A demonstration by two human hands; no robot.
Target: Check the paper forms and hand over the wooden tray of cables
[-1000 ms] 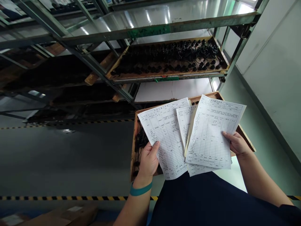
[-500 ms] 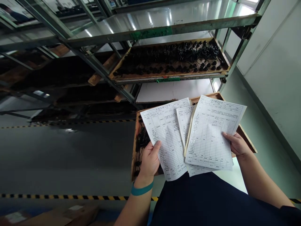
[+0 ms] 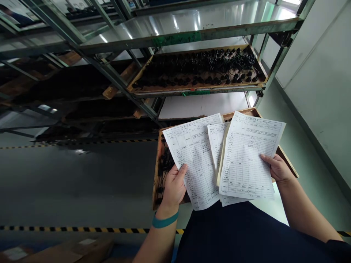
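My left hand [image 3: 174, 184] is closed on the edge of a printed form [image 3: 196, 160], its thumb on top and a teal band round the wrist. In my right hand [image 3: 279, 167] is a stack of printed forms [image 3: 246, 160], pinched at the right edge. Between the two, another sheet [image 3: 217, 138] shows partly, overlapped by the right stack. Beneath the papers is a wooden tray [image 3: 157, 171] with black corded parts [image 3: 165, 160] at its left side; the papers hide most of its inside.
Ahead stands a metal rack [image 3: 233, 31] with a shiny upper shelf. A second wooden tray [image 3: 197, 87] on it holds many black corded parts. A white wall [image 3: 320, 65] rises at right. Striped floor tape [image 3: 82, 229] and cardboard boxes [image 3: 65, 252] lie at lower left.
The right-hand stack has shifted and tilted slightly, showing more of its yellowish edge and less of the sheet below. My left hand and its form have hardly moved.
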